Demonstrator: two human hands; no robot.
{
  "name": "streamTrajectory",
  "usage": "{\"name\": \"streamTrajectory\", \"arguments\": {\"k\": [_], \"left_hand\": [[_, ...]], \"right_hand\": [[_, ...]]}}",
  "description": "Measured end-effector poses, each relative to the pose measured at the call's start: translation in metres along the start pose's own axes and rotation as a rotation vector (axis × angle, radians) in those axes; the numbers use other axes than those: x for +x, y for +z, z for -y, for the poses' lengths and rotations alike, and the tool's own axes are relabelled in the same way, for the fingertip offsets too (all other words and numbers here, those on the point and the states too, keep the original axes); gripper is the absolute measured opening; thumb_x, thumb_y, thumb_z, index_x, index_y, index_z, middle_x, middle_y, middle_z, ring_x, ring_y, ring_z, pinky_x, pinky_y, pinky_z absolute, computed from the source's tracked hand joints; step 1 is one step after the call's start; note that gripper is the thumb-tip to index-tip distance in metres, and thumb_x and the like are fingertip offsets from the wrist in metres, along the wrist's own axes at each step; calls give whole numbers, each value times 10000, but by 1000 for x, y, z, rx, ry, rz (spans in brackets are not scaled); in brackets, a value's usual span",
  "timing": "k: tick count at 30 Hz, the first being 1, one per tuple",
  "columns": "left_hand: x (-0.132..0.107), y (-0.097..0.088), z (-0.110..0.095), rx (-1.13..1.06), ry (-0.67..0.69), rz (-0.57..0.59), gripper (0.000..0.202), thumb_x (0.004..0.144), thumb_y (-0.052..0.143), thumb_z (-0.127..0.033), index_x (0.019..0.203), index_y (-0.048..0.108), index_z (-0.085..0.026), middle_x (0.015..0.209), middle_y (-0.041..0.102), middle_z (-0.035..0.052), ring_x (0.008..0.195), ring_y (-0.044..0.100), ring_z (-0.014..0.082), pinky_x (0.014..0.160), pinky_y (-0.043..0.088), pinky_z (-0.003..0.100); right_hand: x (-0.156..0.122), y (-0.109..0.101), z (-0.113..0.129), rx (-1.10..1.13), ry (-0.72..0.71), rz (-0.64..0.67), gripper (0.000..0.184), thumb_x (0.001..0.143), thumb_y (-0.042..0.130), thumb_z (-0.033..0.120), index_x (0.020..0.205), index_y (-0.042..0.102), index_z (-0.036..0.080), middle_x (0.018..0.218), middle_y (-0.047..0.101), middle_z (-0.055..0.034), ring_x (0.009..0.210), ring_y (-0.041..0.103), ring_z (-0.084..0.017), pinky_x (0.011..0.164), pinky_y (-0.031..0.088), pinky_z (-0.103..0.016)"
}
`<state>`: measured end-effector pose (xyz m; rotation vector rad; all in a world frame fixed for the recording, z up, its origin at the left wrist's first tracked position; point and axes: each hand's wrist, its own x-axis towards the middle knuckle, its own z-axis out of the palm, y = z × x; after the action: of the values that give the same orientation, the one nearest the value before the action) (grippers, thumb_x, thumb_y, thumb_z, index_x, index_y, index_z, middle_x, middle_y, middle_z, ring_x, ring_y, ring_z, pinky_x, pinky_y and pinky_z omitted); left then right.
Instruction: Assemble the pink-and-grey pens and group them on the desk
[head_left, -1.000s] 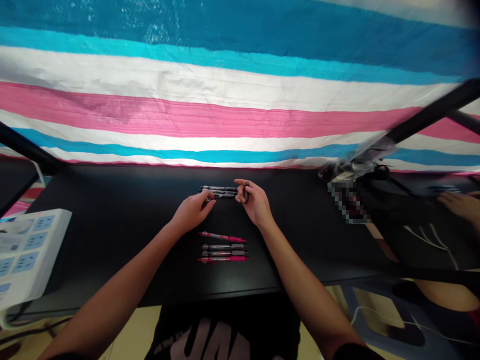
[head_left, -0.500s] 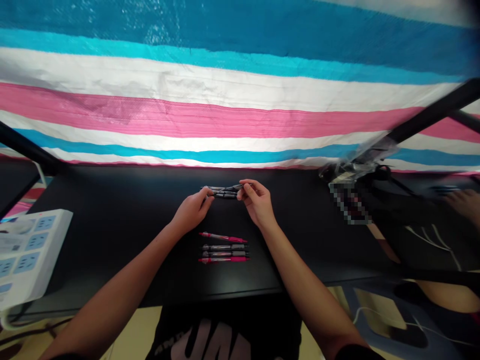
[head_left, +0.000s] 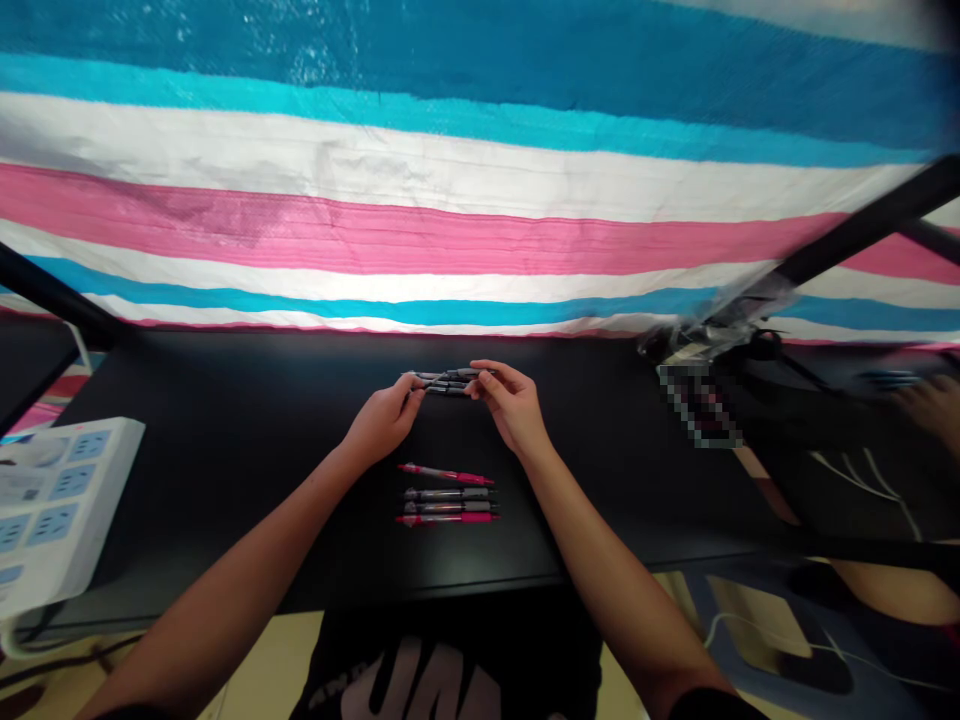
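Observation:
My left hand (head_left: 386,415) is closed, its thumb and fingers pinching the left end of a slim dark pen. My right hand (head_left: 510,400) pinches the right end of the same dark pen (head_left: 436,382), which slants upward to the right. Just beyond and under it lie other black pens (head_left: 450,389), partly covered by my fingers. Nearer to me is a row of pens: a pink pen (head_left: 446,475) tilted slightly, two black pens (head_left: 450,495) side by side, and another pink pen (head_left: 450,519) closest to the front edge.
The black table (head_left: 247,420) carries a white power strip (head_left: 82,510) on the left. A clear plastic bag (head_left: 712,335) and a pixelated object (head_left: 701,405) are at the right. Behind hangs a striped sheet (head_left: 450,240). Another person's hand (head_left: 930,405) shows at far right.
My right hand has shifted slightly left along the pen, towards my left hand. My left hand has barely moved, and the front row of pens is unchanged.

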<state>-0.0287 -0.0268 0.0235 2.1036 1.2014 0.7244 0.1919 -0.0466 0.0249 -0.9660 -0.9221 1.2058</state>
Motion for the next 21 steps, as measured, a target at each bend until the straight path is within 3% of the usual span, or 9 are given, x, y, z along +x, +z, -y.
{"name": "streamTrajectory", "arguments": {"k": [15, 21], "left_hand": [[-1, -1, -2, 50, 25, -17, 164, 1030, 473, -348, 1062, 570, -219, 721, 623, -16, 576, 562, 156, 611, 347, 254], [0, -2, -5, 89, 8, -7, 206, 1023, 487, -355, 939, 606, -211, 653, 604, -15, 546, 543, 157, 596, 339, 260]], "right_hand": [[0, -1, -2, -63, 13, 11, 276, 784, 813, 414, 969, 801, 209, 686, 669, -4, 638, 567, -143, 654, 462, -315], [1, -3, -5, -77, 2, 7, 245, 808, 802, 422, 939, 800, 215, 670, 667, 1, 629, 573, -136, 654, 469, -301]]}}
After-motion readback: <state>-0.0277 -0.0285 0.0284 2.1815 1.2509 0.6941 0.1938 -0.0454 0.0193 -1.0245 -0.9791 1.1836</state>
